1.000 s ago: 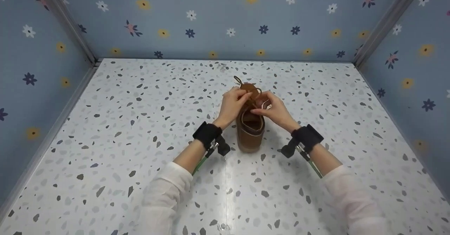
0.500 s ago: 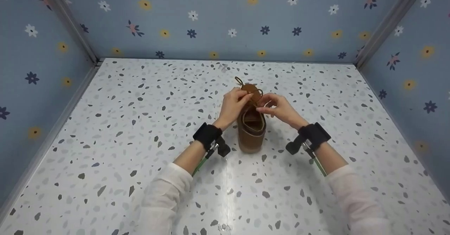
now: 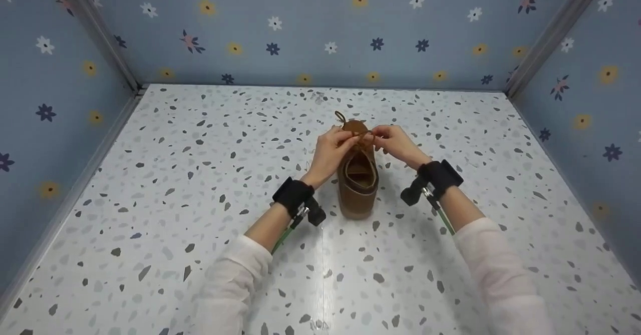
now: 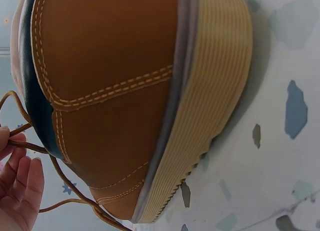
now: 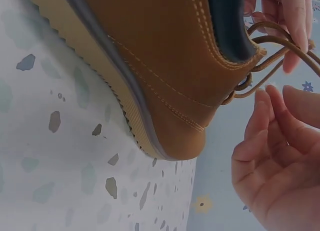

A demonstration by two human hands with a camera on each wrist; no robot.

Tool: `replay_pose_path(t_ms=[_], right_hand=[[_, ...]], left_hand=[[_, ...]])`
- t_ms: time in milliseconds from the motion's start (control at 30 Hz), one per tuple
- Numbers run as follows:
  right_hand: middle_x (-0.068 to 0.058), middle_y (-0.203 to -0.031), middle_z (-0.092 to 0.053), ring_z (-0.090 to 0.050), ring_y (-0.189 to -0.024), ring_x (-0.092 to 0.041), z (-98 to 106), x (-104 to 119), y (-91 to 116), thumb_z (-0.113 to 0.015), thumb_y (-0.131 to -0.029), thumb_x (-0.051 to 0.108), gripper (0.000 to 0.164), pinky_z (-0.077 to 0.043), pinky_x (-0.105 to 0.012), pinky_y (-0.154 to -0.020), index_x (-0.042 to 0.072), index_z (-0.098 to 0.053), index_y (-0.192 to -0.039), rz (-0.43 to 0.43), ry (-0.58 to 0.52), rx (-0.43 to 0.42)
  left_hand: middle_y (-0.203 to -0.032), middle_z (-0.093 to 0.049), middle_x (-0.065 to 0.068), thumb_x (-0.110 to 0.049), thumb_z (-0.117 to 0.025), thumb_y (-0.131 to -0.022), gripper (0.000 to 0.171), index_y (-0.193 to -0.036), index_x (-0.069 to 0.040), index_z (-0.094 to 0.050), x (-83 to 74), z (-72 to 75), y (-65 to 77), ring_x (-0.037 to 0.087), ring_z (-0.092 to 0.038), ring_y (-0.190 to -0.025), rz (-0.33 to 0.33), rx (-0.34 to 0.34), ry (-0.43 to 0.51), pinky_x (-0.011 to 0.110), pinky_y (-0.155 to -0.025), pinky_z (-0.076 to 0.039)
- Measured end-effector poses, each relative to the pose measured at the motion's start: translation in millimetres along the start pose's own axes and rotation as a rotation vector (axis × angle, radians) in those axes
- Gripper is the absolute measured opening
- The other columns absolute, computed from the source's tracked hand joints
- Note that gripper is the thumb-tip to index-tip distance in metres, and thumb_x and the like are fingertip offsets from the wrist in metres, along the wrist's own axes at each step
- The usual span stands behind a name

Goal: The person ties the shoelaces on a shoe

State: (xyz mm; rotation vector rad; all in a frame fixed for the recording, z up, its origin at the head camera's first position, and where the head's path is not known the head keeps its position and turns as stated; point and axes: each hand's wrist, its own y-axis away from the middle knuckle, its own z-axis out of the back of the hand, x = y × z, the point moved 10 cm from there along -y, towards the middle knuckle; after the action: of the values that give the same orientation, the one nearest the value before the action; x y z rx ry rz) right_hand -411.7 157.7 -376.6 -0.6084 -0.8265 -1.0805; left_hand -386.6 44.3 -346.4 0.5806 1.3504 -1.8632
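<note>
A brown lace-up shoe (image 3: 356, 205) stands upright on the floor, its heel toward me and its toe pointing away. In the left wrist view, my left hand (image 4: 19, 188) pinches the brown shoelace (image 4: 65, 177) above the shoe's tongue. Over the toe end, a free lace loop (image 3: 340, 117) sticks up. My right hand (image 5: 280, 166) is on the other side, its fingertips close to the laces (image 5: 280, 41). A small gap shows between its thumb and fingers, with no lace visible between them. The knot area is partly covered by the hands.
The shoe stands on a white speckled surface (image 3: 225, 255). A blue flowered panel (image 3: 320, 19) rises behind it, with similar panels at the left (image 3: 30, 139) and right (image 3: 601, 139). Black straps with cameras (image 3: 293, 197) sit on both wrists.
My right hand first draws back to the right from the shoe's opening, then moves forward to the lace loop beside the left fingers. The left hand and the shoe stay nearly still.
</note>
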Motion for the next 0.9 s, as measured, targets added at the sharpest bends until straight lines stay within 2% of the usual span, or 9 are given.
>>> replay_pose_path(t_ms=[167, 367, 467, 600, 700, 900], right_hand=[[-0.006, -0.069, -0.049, -0.043, -0.057, -0.02, -5, -5, -7, -0.048, -0.066, 0.036, 0.027, -0.034, -0.026, -0.045, 0.012, -0.052, -0.078, -0.027, 0.001, 0.003], [-0.005, -0.068, -0.049, -0.042, -0.053, -0.019, -12, -7, -12, -0.051, -0.063, 0.037, 0.029, -0.034, -0.034, -0.047, 0.012, -0.053, -0.076, -0.052, -0.001, 0.025], [-0.005, -0.066, -0.049, -0.04, -0.048, -0.016, -14, -6, -14, -0.05, -0.064, 0.036, 0.027, -0.034, -0.031, -0.043, 0.012, -0.054, -0.076, -0.053, 0.017, 0.028], [-0.005, -0.066, -0.049, -0.038, -0.046, -0.014, -16, -4, -16, -0.049, -0.069, 0.024, 0.017, -0.031, -0.022, -0.038, 0.012, -0.053, -0.081, -0.05, 0.025, 0.042], [-0.005, -0.07, -0.05, -0.038, -0.046, -0.013, -18, -4, -17, -0.049, -0.07, 0.017, 0.017, -0.031, -0.02, -0.038, 0.011, -0.052, -0.086, -0.05, 0.011, 0.065], [-0.005, -0.071, -0.05, -0.037, -0.044, -0.011, -23, 0, -17, -0.05, -0.069, 0.024, 0.023, -0.03, -0.021, -0.038, 0.01, -0.052, -0.087, -0.028, 0.025, 0.1]], left_hand=[[-0.063, -0.044, -0.006, -0.02, -0.051, -0.067, 0.011, -0.069, -0.01, -0.056, -4.0, 0.8, 0.6, 0.003, -0.038, -0.056, -0.033, -0.003, -0.019, 0.016, -0.049, -0.031], [-0.063, -0.046, -0.006, -0.02, -0.051, -0.068, 0.01, -0.069, -0.011, -0.056, -2.1, 1.6, 1.8, 0.002, -0.04, -0.057, -0.02, -0.001, -0.024, 0.016, -0.05, -0.032], [-0.064, -0.047, -0.005, -0.018, -0.051, -0.067, 0.01, -0.07, -0.011, -0.057, -3.0, 2.9, 1.9, 0.003, -0.04, -0.057, -0.028, -0.007, -0.014, 0.016, -0.051, -0.032], [-0.066, -0.046, -0.005, -0.018, -0.052, -0.067, 0.011, -0.073, -0.011, -0.057, -6.0, 2.3, 1.8, 0.003, -0.04, -0.059, -0.047, 0.006, -0.018, 0.016, -0.052, -0.032], [-0.067, -0.046, -0.007, -0.019, -0.052, -0.067, 0.013, -0.075, -0.011, -0.057, -9.6, 2.0, 2.1, 0.001, -0.04, -0.06, -0.08, 0.012, -0.046, 0.015, -0.053, -0.032], [-0.066, -0.045, -0.007, -0.018, -0.052, -0.067, 0.012, -0.075, -0.01, -0.057, -13.0, 1.6, 3.1, 0.001, -0.04, -0.06, -0.132, 0.009, -0.064, 0.014, -0.052, -0.032]])
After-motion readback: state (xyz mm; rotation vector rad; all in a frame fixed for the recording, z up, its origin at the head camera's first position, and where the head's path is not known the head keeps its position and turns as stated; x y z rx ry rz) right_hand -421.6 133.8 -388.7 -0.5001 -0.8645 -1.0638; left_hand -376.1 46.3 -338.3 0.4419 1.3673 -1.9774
